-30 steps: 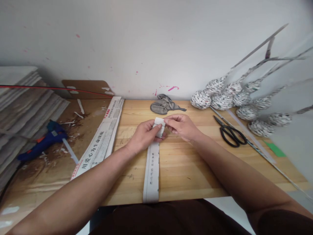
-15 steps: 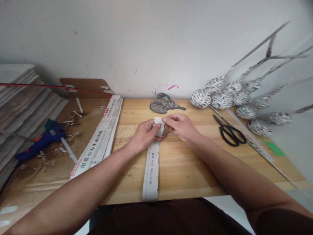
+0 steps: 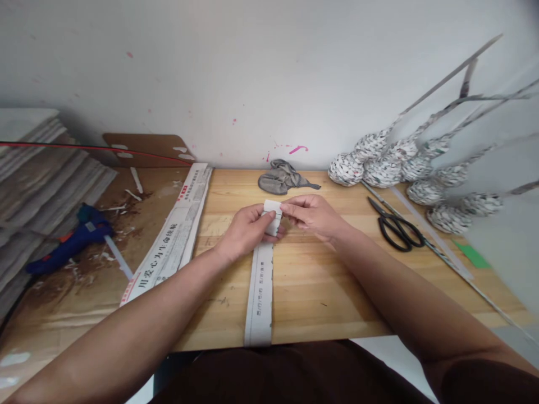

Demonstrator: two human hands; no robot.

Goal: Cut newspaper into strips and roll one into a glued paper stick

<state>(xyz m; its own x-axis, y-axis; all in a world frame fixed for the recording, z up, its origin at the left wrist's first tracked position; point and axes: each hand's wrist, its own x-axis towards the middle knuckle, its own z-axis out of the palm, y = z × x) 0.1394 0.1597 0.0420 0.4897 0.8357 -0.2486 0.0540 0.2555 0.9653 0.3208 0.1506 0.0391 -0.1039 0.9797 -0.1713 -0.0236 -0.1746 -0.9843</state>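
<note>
The left hand has its thumb and fingers closed on the far end of a long paper strip. The right hand pinches the strip's top corner with its fingertips. The strip runs down over the wooden counter to the near edge. Black scissors lie to the right.
</note>
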